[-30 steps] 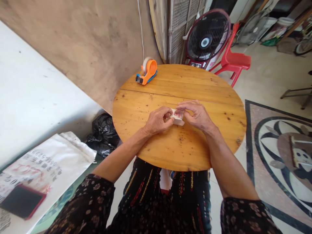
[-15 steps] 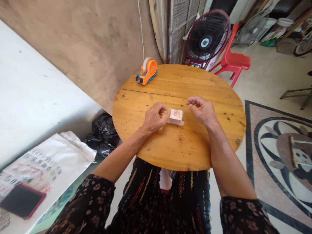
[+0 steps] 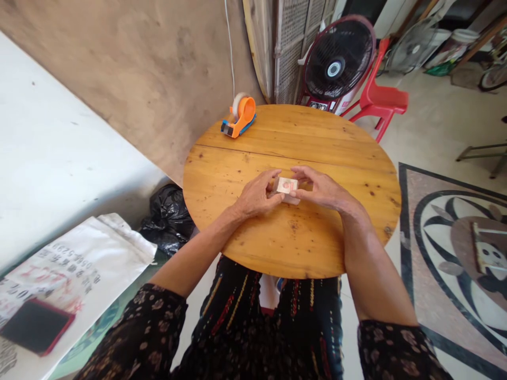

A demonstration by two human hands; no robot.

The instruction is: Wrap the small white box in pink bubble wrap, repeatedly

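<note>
A small pale packet [image 3: 287,186] with a reddish print on top rests on the round wooden table [image 3: 293,248]. On its left side, my left hand [image 3: 257,194] has its thumb at the packet's near corner, with the fingers curved apart behind. From the right, my right hand [image 3: 319,188] reaches in, its thumb at the packet's near right edge and its fingers arched beyond it. Both hands are spread around the packet rather than closed on it. Whether the hidden fingertips touch its far side cannot be seen.
An orange tape dispenser [image 3: 242,119] stands at the table's far left edge. Behind the table are a large fan [image 3: 335,68] and a red chair [image 3: 382,97]. A black plastic bag [image 3: 168,216] and a white printed sack [image 3: 114,243] lie at the left.
My right hand has moved left and slightly down to the packet. My left hand has opened its fingers and shifted a little right. The packet stays in about the same place.
</note>
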